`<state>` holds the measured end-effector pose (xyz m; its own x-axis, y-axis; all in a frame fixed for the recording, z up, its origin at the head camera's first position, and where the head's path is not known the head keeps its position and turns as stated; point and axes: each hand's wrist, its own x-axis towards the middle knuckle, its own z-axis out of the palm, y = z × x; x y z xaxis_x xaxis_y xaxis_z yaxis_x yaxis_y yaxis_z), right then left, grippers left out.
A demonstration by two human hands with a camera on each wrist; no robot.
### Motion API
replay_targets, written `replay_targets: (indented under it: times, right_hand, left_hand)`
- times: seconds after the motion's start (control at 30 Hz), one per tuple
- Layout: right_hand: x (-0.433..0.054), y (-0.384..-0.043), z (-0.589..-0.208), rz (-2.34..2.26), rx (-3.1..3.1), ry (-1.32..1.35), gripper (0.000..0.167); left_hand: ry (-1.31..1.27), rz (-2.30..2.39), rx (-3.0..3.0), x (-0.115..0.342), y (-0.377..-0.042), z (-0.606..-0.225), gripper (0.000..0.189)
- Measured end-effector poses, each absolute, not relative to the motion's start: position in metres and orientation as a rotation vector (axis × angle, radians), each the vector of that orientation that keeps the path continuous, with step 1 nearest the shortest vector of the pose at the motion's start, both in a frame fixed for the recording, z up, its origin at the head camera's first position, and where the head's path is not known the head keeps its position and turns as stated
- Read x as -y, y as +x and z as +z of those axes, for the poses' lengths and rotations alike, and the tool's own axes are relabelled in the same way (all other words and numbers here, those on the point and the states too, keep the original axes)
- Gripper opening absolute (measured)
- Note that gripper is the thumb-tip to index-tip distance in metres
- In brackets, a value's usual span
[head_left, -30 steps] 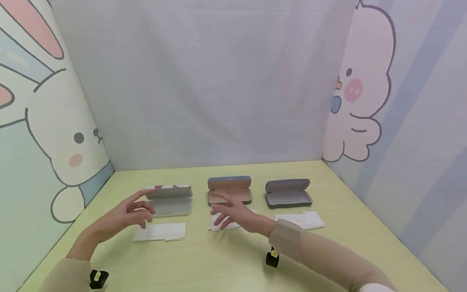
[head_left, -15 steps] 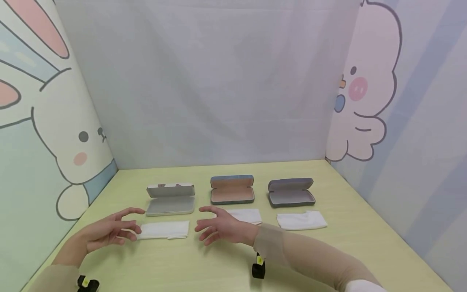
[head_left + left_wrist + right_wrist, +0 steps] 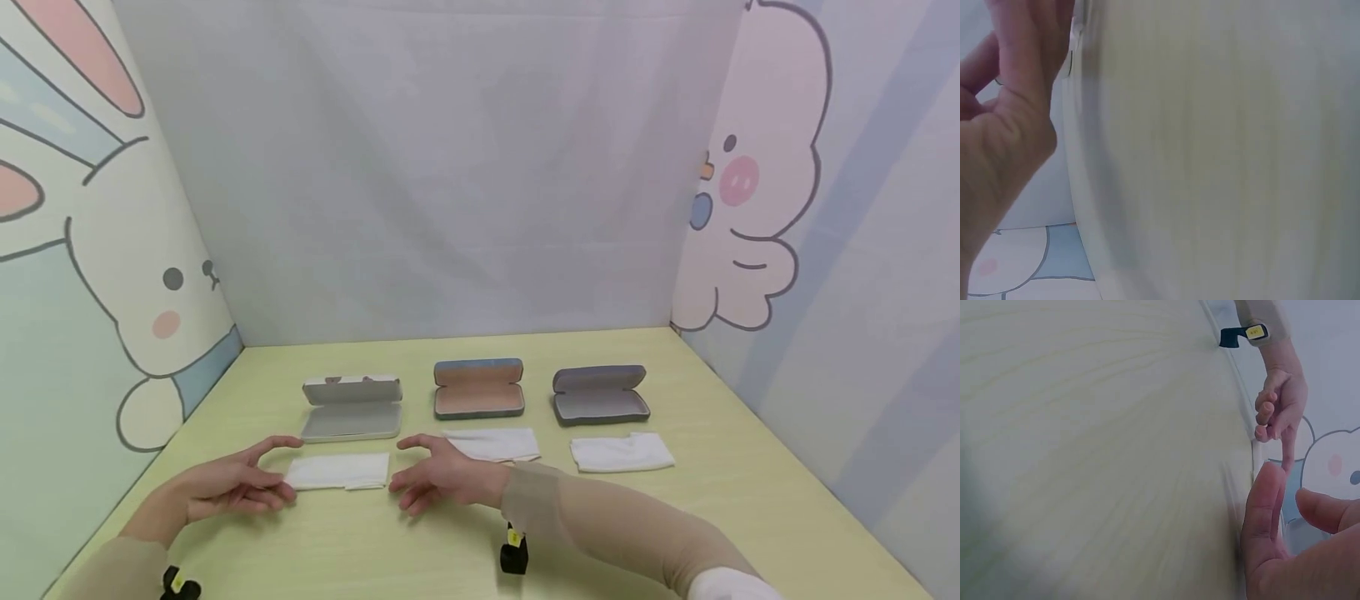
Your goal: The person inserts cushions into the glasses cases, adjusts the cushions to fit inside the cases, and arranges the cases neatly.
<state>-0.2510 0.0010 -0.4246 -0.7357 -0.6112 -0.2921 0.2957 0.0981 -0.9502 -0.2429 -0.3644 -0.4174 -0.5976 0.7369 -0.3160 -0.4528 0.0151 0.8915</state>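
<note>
As left hand (image 3: 238, 483) and right hand (image 3: 442, 475), fingers loosely spread, flank the leftmost folded cloth (image 3: 339, 472) in front of the pale case (image 3: 354, 422), we judge uneven pinching could unfold it.

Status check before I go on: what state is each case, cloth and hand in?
Left case: open, nothing inside
Middle case: open, nothing inside
Right case: open, nothing inside
Left cloth: folded, lying flat
Middle cloth: folded, partly hidden
Right cloth: folded, lying flat
Left hand: relaxed, contact with cloth unclear
Right hand: relaxed, holding nothing
</note>
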Motion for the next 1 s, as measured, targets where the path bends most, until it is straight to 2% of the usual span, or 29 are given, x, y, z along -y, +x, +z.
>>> replay_targets:
  times: [0.47, 0.8, 1.0]
  right_hand:
    - [0.02, -0.254, -0.431, -1.728, -1.708, -0.235, 0.054]
    - [0.029, -0.256, -0.435, -1.756, -1.759, -0.158, 0.048]
    - [0.032, -0.258, -0.434, -1.737, -1.797, -0.184, 0.042]
  left_hand:
    - [0.194, 1.719, -1.462, 0.36, -0.242, -0.425, 0.048]
    - [0.214, 1.7, -1.562, 0.353, -0.245, -0.428, 0.031]
    - [0.203, 1.684, -1.611, 0.352, -0.247, -0.427, 0.028]
